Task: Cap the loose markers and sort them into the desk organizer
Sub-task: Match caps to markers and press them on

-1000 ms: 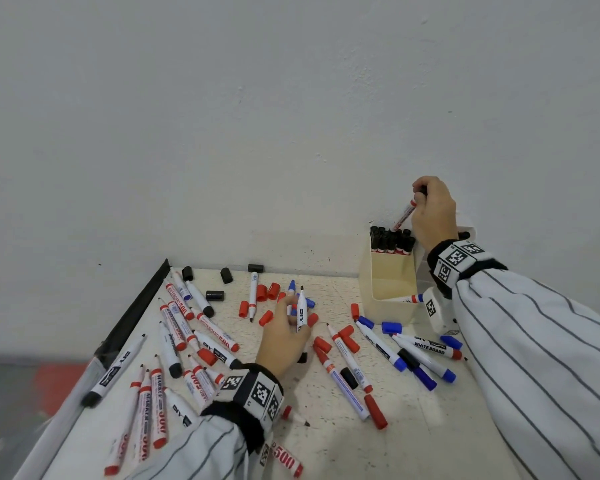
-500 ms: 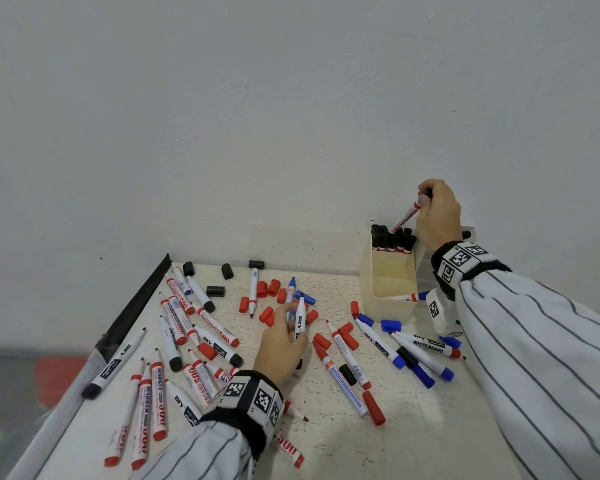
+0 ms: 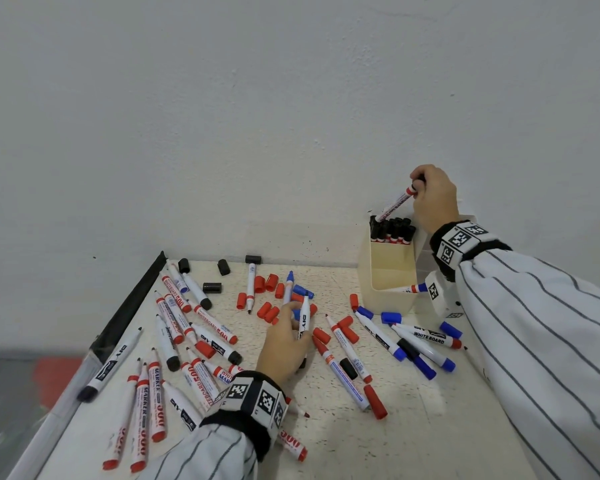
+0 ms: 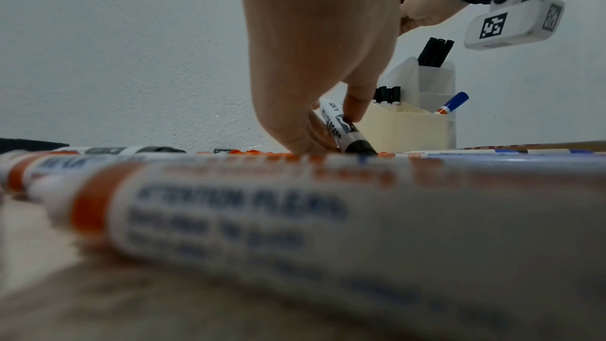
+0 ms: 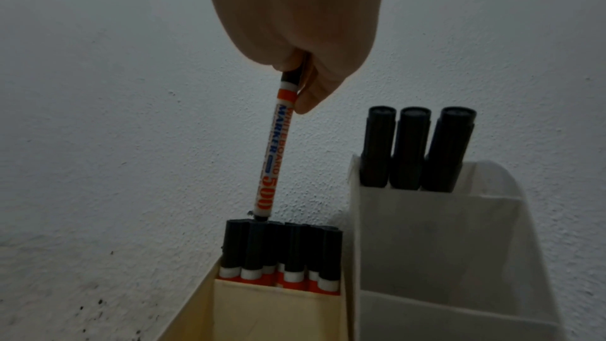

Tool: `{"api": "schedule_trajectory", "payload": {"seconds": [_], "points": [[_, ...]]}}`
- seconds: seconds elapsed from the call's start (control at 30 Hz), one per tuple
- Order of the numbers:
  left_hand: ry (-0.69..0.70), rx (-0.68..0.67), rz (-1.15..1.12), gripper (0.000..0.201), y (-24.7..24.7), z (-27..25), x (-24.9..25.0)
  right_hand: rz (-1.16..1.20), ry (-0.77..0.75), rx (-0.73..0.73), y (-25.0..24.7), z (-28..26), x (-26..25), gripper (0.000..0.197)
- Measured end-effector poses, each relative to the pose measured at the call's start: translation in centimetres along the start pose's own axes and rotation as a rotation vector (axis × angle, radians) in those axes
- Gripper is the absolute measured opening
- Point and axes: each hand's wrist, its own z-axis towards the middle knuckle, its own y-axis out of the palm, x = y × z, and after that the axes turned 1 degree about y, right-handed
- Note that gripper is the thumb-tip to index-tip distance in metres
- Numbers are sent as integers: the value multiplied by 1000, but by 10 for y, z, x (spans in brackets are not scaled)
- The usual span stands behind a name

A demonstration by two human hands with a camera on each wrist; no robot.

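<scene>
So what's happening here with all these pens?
A person is tidying whiteboard markers. Their right hand holds a black-capped marker by its cap, its lower end at the tops of the markers already standing in the cream organizer. Their left hand grips another marker on the table, where many markers and loose caps lie scattered.

Left hand (image 3: 284, 344) low, right hand (image 3: 433, 199) raised, both in pinching grip.

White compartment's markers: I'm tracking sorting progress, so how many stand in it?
3 black-capped markers stand side by side at the back of the white compartment. Others may hide behind them.
</scene>
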Motion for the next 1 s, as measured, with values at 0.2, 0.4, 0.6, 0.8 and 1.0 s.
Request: {"api": "schedule_trajectory", "payload": {"seconds": [0.2, 0.4, 0.6, 0.8, 1.0], "points": [[-14, 4, -11, 41, -1, 1, 0, -11, -81, -67, 9, -2, -9, 25], [-32, -6, -34, 43, 0, 1, 0, -77, -61, -27, 9, -1, -11, 31], [-35, -13, -32, 39, 1, 2, 0, -192, -124, 68, -1, -5, 0, 41], [-18, -16, -67, 38, 1, 0, 1, -133, -16, -81, 4, -4, 10, 27], [-31, -19, -74, 39, 0, 0, 2, -118, 23, -46, 1, -2, 4, 33]]}}
